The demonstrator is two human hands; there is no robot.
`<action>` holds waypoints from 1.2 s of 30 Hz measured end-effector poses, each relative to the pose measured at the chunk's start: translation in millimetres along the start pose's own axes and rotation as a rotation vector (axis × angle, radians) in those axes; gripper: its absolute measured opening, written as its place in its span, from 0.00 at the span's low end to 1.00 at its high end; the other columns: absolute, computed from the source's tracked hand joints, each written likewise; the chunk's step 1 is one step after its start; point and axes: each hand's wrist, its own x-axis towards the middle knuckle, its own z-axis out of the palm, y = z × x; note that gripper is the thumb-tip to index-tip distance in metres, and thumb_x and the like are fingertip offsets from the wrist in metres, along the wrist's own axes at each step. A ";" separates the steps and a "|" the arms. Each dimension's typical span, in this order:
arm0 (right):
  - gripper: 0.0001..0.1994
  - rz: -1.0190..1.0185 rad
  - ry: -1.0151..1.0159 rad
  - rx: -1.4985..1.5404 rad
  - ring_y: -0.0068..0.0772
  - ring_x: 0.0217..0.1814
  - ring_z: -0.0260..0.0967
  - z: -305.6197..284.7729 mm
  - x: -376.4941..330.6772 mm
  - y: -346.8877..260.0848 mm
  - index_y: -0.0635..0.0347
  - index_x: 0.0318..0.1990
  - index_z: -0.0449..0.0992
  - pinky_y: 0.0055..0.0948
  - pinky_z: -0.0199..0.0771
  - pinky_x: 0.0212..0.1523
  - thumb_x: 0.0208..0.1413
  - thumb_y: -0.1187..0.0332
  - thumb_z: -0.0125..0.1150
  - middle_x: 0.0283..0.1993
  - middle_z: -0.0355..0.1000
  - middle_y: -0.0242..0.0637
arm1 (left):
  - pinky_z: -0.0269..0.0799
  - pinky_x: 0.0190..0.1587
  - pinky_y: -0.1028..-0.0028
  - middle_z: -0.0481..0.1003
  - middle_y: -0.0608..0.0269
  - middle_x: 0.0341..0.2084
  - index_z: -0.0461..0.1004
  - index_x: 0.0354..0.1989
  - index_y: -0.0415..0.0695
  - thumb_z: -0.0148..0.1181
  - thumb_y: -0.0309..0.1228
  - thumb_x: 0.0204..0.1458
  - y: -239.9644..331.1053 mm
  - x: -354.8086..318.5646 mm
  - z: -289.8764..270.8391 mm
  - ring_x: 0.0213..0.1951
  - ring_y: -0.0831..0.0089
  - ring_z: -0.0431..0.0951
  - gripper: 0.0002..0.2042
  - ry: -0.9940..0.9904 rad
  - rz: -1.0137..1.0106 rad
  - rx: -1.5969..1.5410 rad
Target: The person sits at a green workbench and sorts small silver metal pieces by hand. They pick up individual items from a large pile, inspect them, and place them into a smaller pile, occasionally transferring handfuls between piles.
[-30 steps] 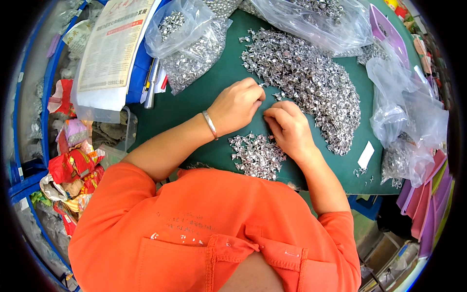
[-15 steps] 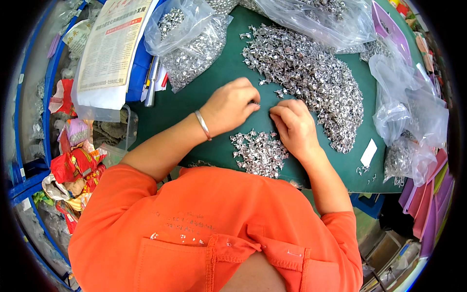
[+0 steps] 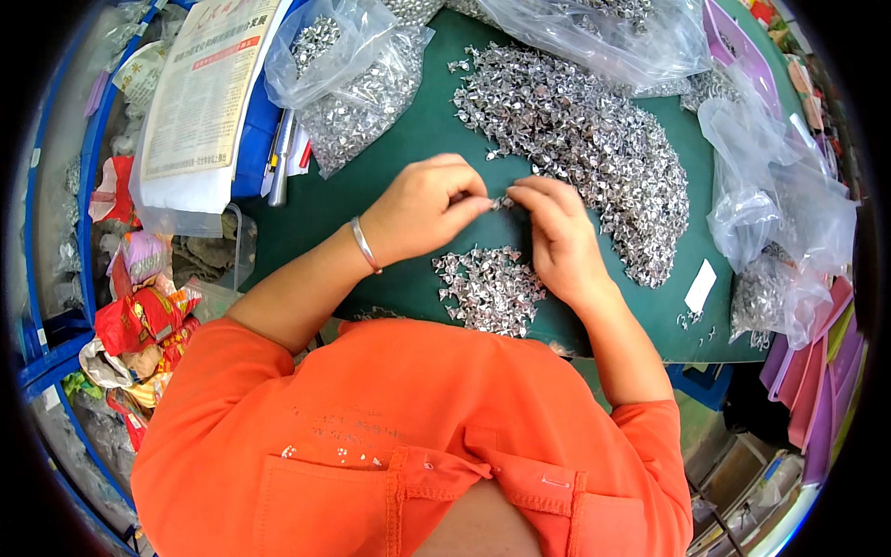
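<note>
Over the green tabletop (image 3: 390, 288), my left hand (image 3: 429, 206) and my right hand (image 3: 562, 238) meet fingertip to fingertip. A small silver metal piece (image 3: 502, 201) shows between them, pinched from both sides; its exact shape is too small to make out. Just below the hands, close to the table's front edge, lies a small heap of silver metal pieces (image 3: 490, 292). A much larger heap of similar pieces (image 3: 594, 139) spreads beyond my right hand toward the far side.
Clear plastic bags of metal parts (image 3: 367, 102) lie at the back left, with another bag (image 3: 780, 232) at the right. A newspaper (image 3: 204, 93) rests over a blue bin, beside a metal-handled tool (image 3: 281, 162). A white paper slip (image 3: 701, 286) lies at right, and a purple tray (image 3: 742, 46) behind.
My hands have come together at the fingertips, and a small metal piece now shows between them. The left fingers extended to the right. The heaps look the same.
</note>
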 end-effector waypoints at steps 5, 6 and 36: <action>0.15 0.124 0.145 -0.052 0.51 0.48 0.74 -12.2 -6.6 7.5 0.63 0.47 0.77 0.39 0.76 0.50 0.52 0.86 0.56 0.48 0.74 0.47 | 0.72 0.33 0.72 0.76 0.56 0.31 0.79 0.37 0.38 0.61 0.21 0.55 -6.3 3.7 0.1 0.29 0.67 0.77 0.03 0.080 -0.027 0.083; 0.15 0.106 0.126 -0.055 0.51 0.48 0.74 -10.6 -6.4 6.3 0.63 0.47 0.77 0.39 0.76 0.49 0.53 0.85 0.57 0.47 0.74 0.47 | 0.73 0.34 0.70 0.76 0.55 0.31 0.78 0.39 0.38 0.58 0.19 0.56 -6.6 4.7 3.5 0.30 0.64 0.78 0.05 0.080 0.018 0.090; 0.08 -0.059 0.032 -0.005 0.46 0.42 0.74 1.9 -4.1 -0.4 0.62 0.38 0.78 0.38 0.76 0.43 0.50 0.80 0.66 0.40 0.75 0.41 | 0.75 0.39 0.75 0.81 0.62 0.32 0.82 0.38 0.42 0.65 0.27 0.54 -27.6 52.1 -129.3 0.32 0.73 0.79 0.05 0.856 -0.130 0.541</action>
